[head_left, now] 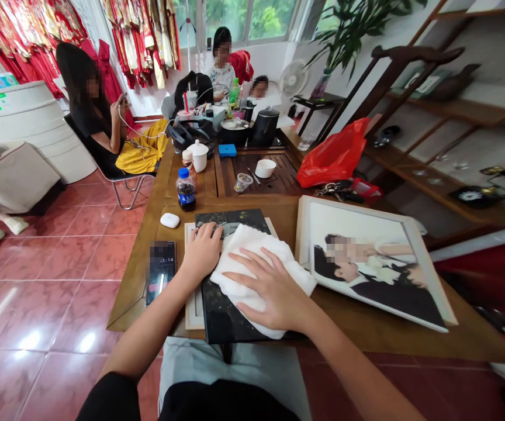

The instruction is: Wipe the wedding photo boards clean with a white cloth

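A dark glossy panel lies on a white picture frame at the near edge of the wooden table. My right hand lies flat, fingers spread, on a folded white cloth that rests on the panel. My left hand presses on the panel's left edge with fingers curled down, beside the cloth. A black phone lies just left of the frame.
A large white-framed photo lies to the right. A white earbud case, cola bottle, cups, a kettle and a red plastic bag stand farther back. Several people sit beyond and to the left. Shelves rise on the right.
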Motion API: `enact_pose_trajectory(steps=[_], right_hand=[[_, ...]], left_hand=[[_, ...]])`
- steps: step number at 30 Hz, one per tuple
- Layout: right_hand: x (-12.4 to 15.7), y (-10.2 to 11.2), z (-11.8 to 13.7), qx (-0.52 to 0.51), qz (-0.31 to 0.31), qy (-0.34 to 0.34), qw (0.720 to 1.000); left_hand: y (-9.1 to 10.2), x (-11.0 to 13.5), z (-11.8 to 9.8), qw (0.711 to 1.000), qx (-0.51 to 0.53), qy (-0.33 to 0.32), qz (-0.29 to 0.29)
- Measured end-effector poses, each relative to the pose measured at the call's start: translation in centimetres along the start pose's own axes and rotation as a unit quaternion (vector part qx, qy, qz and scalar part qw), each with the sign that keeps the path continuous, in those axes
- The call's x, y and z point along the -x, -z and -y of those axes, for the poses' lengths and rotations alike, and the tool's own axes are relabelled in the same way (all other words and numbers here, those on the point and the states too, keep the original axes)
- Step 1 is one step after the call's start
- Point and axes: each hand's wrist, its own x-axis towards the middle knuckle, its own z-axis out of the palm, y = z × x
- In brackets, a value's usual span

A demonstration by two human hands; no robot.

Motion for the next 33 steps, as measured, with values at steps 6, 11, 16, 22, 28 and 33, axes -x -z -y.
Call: enact_pose_trajectory(steps=[6, 11, 16, 22, 28, 33], right_hand=[[2.6, 0.5, 0.8, 0.008, 0.009, -0.014, 1.0], [2.7, 0.2, 3.1, -0.001, 0.023, -0.002, 1.0], [1.5, -0.5, 5.8, -0.021, 0.055, 0.017, 0.998], [1.9, -0.3, 5.4, -0.017, 0.054, 0.011, 0.998], [5.5, 0.1, 2.7, 0.037, 0.01, -0.045, 0.998], [6.7, 0.4, 2.2, 0.065, -0.043, -0.091, 0.993]], left_hand=[[0.0, 0.2, -0.1, 0.999, 0.03, 0.009, -0.011], [-0.5, 0.1, -0.2, 0.996, 0.081, 0.031, 0.006], [-0.5, 0.0, 0.0, 0.995, 0.098, 0.024, 0.017], [-0.7, 0.0, 0.3, 0.998, 0.068, 0.009, 0.015], [-0.6, 0.3, 0.1, 0.999, 0.043, 0.016, 0.014], [-0.6, 0.5, -0.3, 0.999, 0.024, 0.024, 0.011]])
